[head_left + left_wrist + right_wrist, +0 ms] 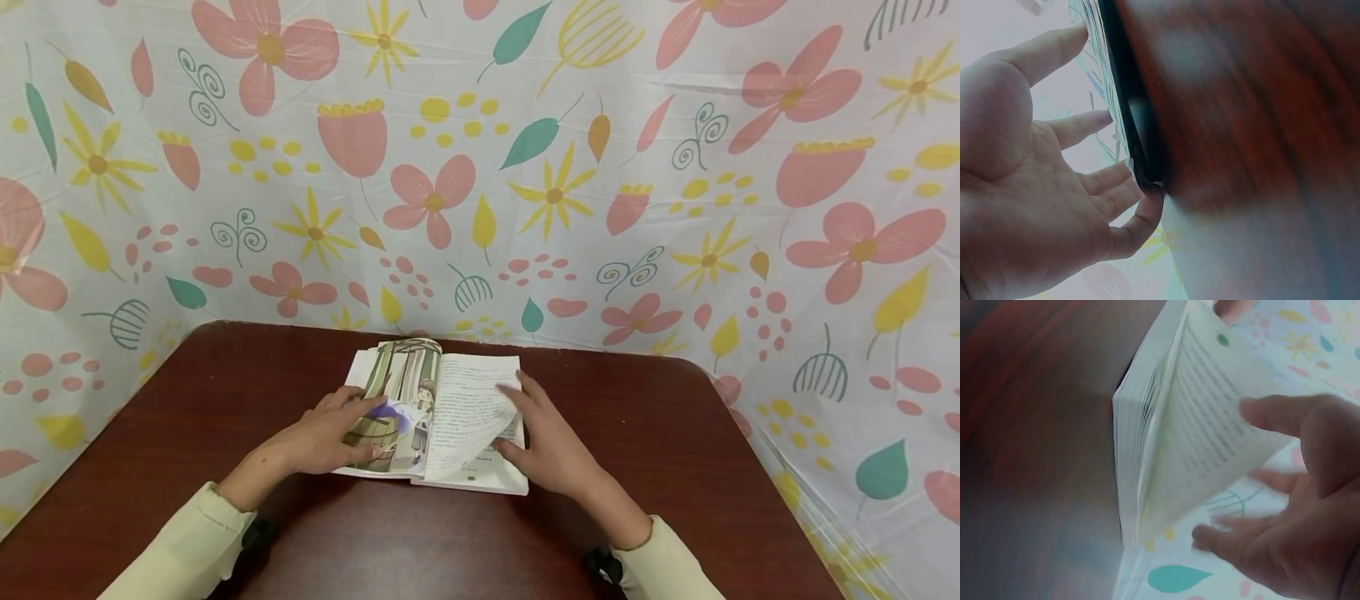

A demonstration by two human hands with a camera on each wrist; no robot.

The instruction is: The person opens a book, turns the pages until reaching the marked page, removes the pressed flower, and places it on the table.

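Note:
An open book lies on the table, an illustrated left page [401, 392] beside a right page of printed text [468, 392]. My left hand [326, 433] rests on the left page with spread fingers; in the left wrist view, the left hand [1035, 162] is beside the page edges, its little finger bent at the book's corner. At the right side is my right hand [551, 437], fingers apart and slightly blurred. One leaf [1210, 419] stands lifted and curved in the right wrist view, with the right thumb [1272, 415] against its printed side and the other fingers beyond its edge.
The dark reddish wooden table [615, 417] extends around the book on all sides. Behind it hangs a white cloth [480, 125] printed with flowers and leaves, meeting the table's far edge and both sides.

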